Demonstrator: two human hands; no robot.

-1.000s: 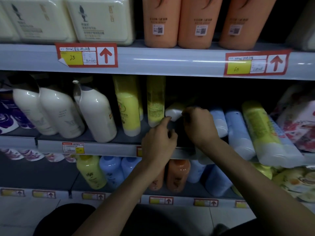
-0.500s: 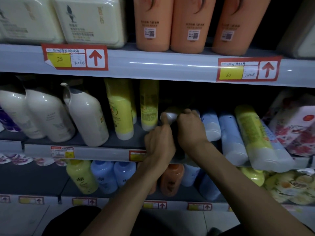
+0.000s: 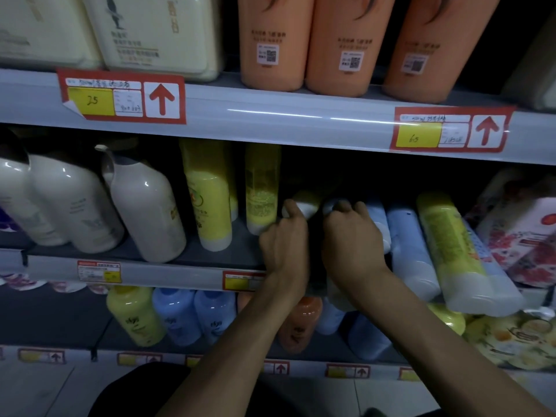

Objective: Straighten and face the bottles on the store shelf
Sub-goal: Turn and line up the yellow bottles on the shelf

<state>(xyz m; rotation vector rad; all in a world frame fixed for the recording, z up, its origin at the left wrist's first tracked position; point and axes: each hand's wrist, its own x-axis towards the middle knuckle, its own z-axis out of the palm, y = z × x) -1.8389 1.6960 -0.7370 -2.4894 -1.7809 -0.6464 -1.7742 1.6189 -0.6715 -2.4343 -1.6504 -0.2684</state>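
On middle shelf [image 3: 186, 260], left hand [image 3: 285, 236] gripping white-capped bottle [image 3: 304, 203], right hand [image 3: 352, 236] clenched on blue bottle [image 3: 376, 218], yellow bottles [image 3: 261, 188] crowding left

Both bare forearms reach forward and up, nearly side by side, the left hand [image 3: 285, 239] and the right hand [image 3: 350, 236] each curled closed, knuckles toward the camera.

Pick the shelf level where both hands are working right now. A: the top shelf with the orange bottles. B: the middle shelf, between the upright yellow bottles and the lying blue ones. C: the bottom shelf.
B: the left hand and right hand both reach onto the middle shelf, right of the upright yellow bottle and left of the lying blue bottle.
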